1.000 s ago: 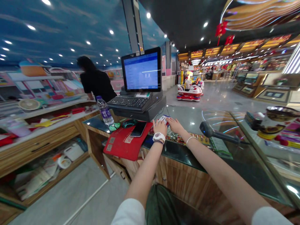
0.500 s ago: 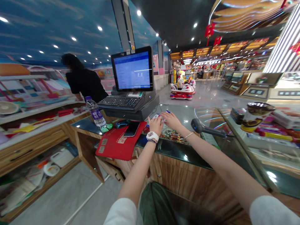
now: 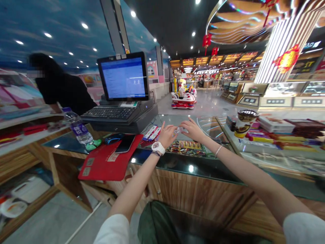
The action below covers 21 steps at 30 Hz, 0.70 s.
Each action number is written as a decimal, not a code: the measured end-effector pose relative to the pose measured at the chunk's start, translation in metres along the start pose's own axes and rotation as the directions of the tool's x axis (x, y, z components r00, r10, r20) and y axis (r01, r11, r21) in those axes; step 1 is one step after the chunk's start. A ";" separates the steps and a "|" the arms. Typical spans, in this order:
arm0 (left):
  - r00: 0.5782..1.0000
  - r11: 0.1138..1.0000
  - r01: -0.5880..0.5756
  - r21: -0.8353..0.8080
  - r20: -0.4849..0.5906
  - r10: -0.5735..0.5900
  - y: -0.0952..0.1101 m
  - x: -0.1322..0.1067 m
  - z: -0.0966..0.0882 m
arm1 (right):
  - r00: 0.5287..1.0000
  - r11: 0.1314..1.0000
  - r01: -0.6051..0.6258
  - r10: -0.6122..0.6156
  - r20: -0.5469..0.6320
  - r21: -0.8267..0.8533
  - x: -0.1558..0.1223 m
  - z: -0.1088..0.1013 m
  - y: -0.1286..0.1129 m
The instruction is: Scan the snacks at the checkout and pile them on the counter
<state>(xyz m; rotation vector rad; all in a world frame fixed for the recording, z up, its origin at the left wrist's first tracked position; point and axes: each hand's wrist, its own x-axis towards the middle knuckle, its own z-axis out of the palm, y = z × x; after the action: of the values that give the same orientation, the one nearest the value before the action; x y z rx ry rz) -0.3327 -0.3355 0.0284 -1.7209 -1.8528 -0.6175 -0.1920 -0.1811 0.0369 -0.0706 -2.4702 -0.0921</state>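
Note:
Over the glass counter (image 3: 177,122), both my hands come close together with a small clear, shiny piece (image 3: 179,130) between them; its kind I cannot make out. My left hand (image 3: 166,135), with a white watch on the wrist, pinches its left end. The fingers of my right hand (image 3: 192,130) close on the other end, the index finger raised. Just left of the hands lie slim white, blue and red packs (image 3: 152,133). Below them, several small colourful packets (image 3: 188,147) show at the counter glass.
A monitor (image 3: 123,78) and keyboard (image 3: 108,113) stand at the left, near a water bottle (image 3: 78,127). A phone (image 3: 125,143) and mouse (image 3: 113,138) rest on a red mat (image 3: 109,166). Rightward are a lidded cup (image 3: 245,123) and boxed snacks (image 3: 276,125). A person in black (image 3: 67,88) leans beyond.
My view has swung to the right. My hands have shifted right, away from the slim packs, which now show beside them. The clear piece now shows between my fingers. My right arm now mostly covers the handheld scanner.

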 end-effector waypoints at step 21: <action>0.958 0.955 -0.283 -0.082 -0.065 0.278 0.091 0.101 0.055 | 0.954 0.950 -0.268 0.239 -0.179 -0.159 -0.075 -0.062 0.066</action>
<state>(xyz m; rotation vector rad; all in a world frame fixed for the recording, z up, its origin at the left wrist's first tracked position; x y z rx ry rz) -0.2513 -0.2154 0.0509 -1.9621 -1.5254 -0.6321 -0.0903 -0.1228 0.0421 -0.4433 -2.2679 -0.2039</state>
